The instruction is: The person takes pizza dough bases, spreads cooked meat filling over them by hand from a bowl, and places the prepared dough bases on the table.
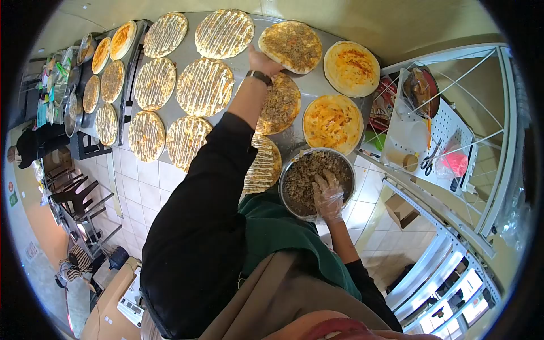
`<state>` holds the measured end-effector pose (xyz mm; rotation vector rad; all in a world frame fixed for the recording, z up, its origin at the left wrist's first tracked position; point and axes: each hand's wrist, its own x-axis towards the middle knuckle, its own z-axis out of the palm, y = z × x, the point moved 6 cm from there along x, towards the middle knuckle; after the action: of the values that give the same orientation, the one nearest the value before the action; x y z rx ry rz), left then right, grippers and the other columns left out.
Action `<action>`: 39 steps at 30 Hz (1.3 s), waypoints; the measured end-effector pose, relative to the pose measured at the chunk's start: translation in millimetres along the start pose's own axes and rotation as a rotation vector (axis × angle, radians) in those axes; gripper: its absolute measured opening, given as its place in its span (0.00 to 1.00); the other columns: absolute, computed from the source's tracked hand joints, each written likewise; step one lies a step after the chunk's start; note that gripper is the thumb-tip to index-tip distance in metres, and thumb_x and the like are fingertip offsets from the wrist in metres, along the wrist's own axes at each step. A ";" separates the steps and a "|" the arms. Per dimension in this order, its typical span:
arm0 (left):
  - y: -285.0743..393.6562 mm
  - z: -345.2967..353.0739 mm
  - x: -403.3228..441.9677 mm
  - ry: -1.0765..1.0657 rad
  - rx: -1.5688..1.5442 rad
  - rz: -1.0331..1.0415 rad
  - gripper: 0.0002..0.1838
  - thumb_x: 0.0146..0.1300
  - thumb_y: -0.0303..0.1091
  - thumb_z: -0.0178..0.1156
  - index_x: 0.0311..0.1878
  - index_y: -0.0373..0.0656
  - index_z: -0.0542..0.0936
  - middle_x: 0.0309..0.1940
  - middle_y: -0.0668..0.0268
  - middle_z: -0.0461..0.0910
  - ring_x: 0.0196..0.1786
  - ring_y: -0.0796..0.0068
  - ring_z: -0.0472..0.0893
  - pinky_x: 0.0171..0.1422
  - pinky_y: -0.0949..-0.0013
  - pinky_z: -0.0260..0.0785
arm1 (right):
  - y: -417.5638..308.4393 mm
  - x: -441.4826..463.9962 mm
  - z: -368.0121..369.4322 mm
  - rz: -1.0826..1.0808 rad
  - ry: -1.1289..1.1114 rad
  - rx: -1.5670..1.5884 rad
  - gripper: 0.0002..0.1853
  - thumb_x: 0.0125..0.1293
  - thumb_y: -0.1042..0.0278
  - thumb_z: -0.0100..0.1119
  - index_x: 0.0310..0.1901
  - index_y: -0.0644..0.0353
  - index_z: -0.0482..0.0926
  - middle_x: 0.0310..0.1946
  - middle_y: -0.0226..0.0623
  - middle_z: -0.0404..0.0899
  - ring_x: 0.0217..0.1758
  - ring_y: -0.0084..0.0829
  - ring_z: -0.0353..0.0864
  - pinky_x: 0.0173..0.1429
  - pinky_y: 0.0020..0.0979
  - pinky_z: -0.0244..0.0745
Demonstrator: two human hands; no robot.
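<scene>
My left hand (264, 62), bare with a dark wristband, grips the near left edge of a flatbread (290, 47) topped with minced meat. That flatbread looks tilted, its lower edge overlapping another meat-topped flatbread (280, 105); my fingertips are hidden beneath it. In a metal bowl (352, 190) of minced meat (306, 175), my right hand (328, 198) wears a clear plastic glove. Its fingers are apart and rest in the meat, the tips partly covered. Two flatbreads with an orange topping, one farther (351, 68) and one nearer (332, 123), lie at the right.
Several flatbreads striped with white sauce (205, 86) cover the left of the metal table (190, 51). More lie on a surface farther left. A white rack (493, 141) with scissors (430, 157) stands at the right. Chairs (79, 195) stand at the left.
</scene>
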<state>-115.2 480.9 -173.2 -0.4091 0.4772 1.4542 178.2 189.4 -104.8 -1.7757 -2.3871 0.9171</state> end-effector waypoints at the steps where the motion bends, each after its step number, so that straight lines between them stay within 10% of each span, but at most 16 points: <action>1: 2.6 -0.2 8.8 -0.001 -0.003 0.004 0.45 0.65 0.71 0.29 0.74 0.44 0.54 0.74 0.54 0.51 0.75 0.48 0.51 0.74 0.35 0.40 | -5.5 -0.4 -5.8 -0.039 0.070 -0.015 0.19 0.64 0.58 0.56 0.54 0.56 0.77 0.63 0.48 0.66 0.61 0.51 0.68 0.64 0.50 0.63; 6: 10.1 4.6 0.2 -0.069 0.198 -0.012 0.42 0.67 0.66 0.36 0.74 0.44 0.52 0.75 0.51 0.47 0.76 0.48 0.48 0.75 0.35 0.35 | -10.6 -6.3 0.6 -0.191 0.123 -0.144 0.18 0.62 0.59 0.59 0.53 0.55 0.78 0.60 0.50 0.69 0.60 0.52 0.70 0.61 0.49 0.66; 9: 34.9 31.8 -94.1 0.304 0.551 0.216 0.42 0.69 0.61 0.40 0.76 0.45 0.43 0.76 0.49 0.38 0.78 0.52 0.39 0.77 0.41 0.29 | -15.1 -14.9 -10.6 -0.334 0.197 -0.124 0.14 0.59 0.68 0.61 0.47 0.59 0.79 0.47 0.51 0.77 0.57 0.51 0.73 0.59 0.49 0.71; 16: 120.5 -11.0 -252.5 -0.010 0.415 0.278 0.32 0.73 0.53 0.39 0.69 0.37 0.58 0.65 0.48 0.62 0.67 0.50 0.64 0.71 0.44 0.57 | -28.7 -14.2 -14.5 -0.240 0.149 -0.095 0.27 0.61 0.60 0.62 0.60 0.62 0.72 0.67 0.55 0.61 0.68 0.54 0.63 0.67 0.44 0.65; 24: 302.1 -72.2 -391.9 0.139 0.171 0.660 0.26 0.74 0.47 0.38 0.63 0.35 0.65 0.61 0.49 0.70 0.62 0.49 0.70 0.67 0.50 0.63 | -73.9 -26.4 -31.6 -0.282 0.358 -0.058 0.19 0.64 0.64 0.59 0.54 0.63 0.77 0.56 0.52 0.72 0.58 0.50 0.73 0.62 0.43 0.69; 39: 737.2 -116.5 -236.0 0.240 -0.207 0.668 0.30 0.72 0.53 0.34 0.66 0.38 0.57 0.49 0.46 0.73 0.38 0.52 0.80 0.24 0.70 0.61 | -272.2 67.5 -31.9 0.028 0.414 -0.003 0.16 0.66 0.65 0.57 0.50 0.69 0.76 0.44 0.47 0.78 0.47 0.41 0.75 0.54 0.36 0.71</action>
<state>-869.8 278.0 -127.1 -0.6310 0.7000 2.1242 -69.7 215.0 27.6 -1.7911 -2.1067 0.4838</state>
